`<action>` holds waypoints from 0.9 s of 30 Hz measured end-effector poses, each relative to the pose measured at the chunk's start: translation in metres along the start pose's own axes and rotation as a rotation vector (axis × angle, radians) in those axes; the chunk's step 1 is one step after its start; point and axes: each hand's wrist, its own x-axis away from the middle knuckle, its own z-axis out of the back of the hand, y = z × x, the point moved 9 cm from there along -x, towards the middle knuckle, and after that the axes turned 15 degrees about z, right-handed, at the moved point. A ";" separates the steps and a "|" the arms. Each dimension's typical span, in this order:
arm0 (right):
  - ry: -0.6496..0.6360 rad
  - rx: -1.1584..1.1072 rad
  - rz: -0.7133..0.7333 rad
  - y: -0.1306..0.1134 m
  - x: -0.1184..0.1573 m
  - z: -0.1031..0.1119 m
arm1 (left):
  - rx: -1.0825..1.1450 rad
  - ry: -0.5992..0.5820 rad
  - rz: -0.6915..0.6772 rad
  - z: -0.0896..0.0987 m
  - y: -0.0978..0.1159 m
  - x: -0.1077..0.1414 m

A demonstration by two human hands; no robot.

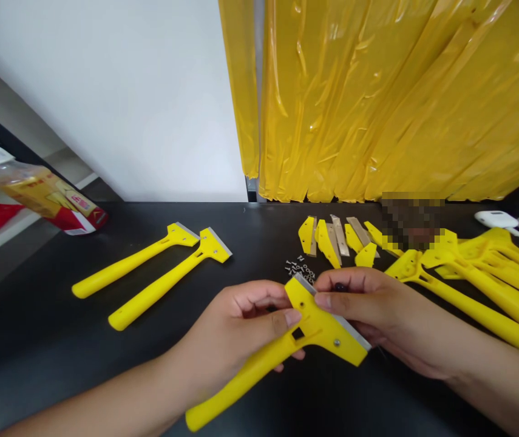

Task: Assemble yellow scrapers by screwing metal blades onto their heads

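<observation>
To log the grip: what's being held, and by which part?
A yellow scraper: the left hand grips it where the handle meets the head; the right hand pinches the head at its blade edge.

Yellow scraper [281, 349] held at the neck by left hand [245, 321], handle pointed to 8 o'clock. Blade edge pinched by right hand [377, 303], thumb on top. One screw [337, 343] seen in the scraper head. Clock from there, on dark surface [81, 358]: two finished-looking scrapers [159, 286] laid at 10, loose hardware [298, 267] scattered at 12, yellow plates [326, 243] and blades [340, 237] spread at 1, yellow handles [482, 300] piled at 2–3.
</observation>
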 end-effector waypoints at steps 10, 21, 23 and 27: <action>0.039 0.198 0.138 -0.010 -0.011 0.003 | 0.162 -0.018 0.062 -0.001 -0.010 -0.005; 0.093 0.062 0.090 -0.001 -0.007 0.000 | 0.121 -0.009 0.063 0.001 -0.009 -0.010; 0.135 0.042 0.132 -0.006 -0.005 0.005 | 0.108 -0.008 0.072 0.001 -0.008 -0.009; 0.274 0.078 0.384 -0.035 -0.001 0.029 | 0.134 0.058 0.005 0.013 0.002 -0.007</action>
